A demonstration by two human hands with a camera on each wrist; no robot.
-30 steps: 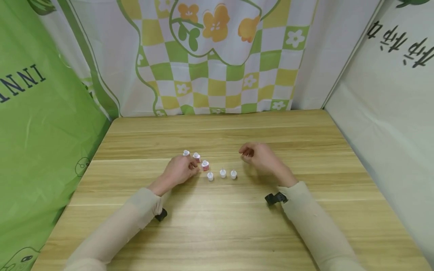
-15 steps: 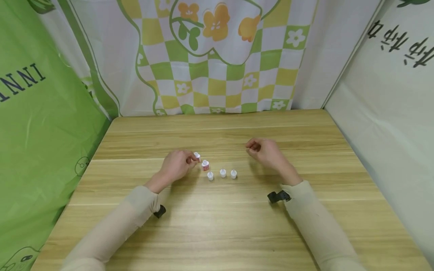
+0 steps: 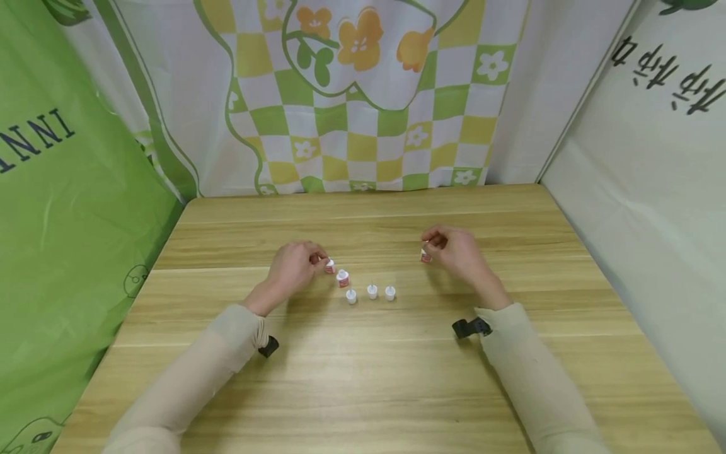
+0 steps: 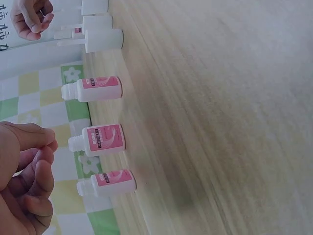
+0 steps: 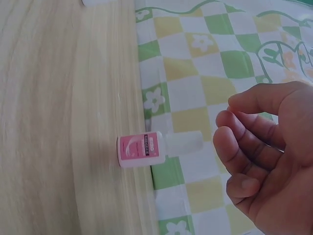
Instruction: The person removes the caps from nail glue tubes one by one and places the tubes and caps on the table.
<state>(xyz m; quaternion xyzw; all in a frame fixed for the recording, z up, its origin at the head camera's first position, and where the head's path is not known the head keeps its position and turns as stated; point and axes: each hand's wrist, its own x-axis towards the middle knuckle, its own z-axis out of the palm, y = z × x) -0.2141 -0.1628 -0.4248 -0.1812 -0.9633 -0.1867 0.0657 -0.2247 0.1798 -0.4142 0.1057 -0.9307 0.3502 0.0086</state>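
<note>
My left hand (image 3: 296, 265) hovers beside a row of small uncapped nail glue bottles with pink labels. Two of them, a nearer bottle (image 3: 343, 279) and a farther bottle (image 3: 330, 267), show in the head view; the left hand covers the third bottle (image 4: 108, 183). Its fingers bend loosely, and nothing shows between them. On the right, a capped nail glue bottle (image 5: 141, 149) stands upright on the table. My right hand (image 5: 274, 152) is at its cap's height, fingers loosely curled and apart from it, holding nothing visible.
Three white caps, a left one (image 3: 351, 297), a middle one (image 3: 372, 292) and a right one (image 3: 390, 294), stand in front of the bottles with thin stems pointing up. A checkered cloth (image 3: 363, 145) hangs behind the wooden table (image 3: 363, 378).
My left hand has moved back and slightly left, along the row of bottles. The right hand has moved right and back, and the capped bottle now shows beside its fingertips.
</note>
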